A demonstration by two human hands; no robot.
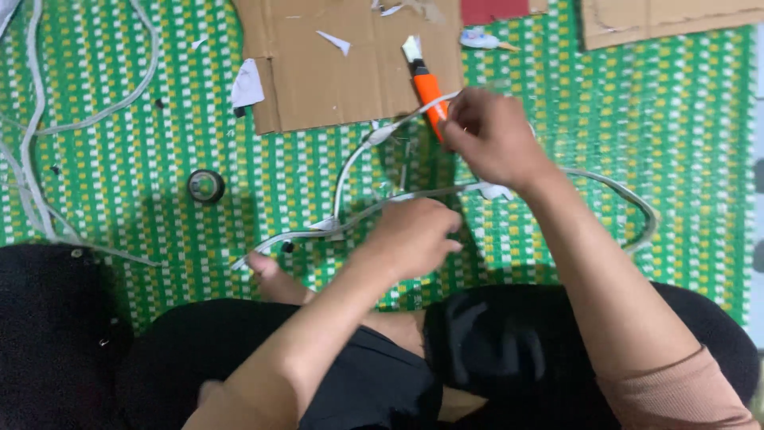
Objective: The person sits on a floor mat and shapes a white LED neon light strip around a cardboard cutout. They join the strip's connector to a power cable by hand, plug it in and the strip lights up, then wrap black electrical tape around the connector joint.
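Right hand [489, 135]: pinches the white cord [358, 155] tight by the orange knife [430, 91].
Left hand [414, 235]: curled shut on the same cord.
Cord: loops over the green mat [637, 119].
Tape roll [206, 185]: lies well apart.

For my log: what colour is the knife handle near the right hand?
Orange handle, seen in the head view.
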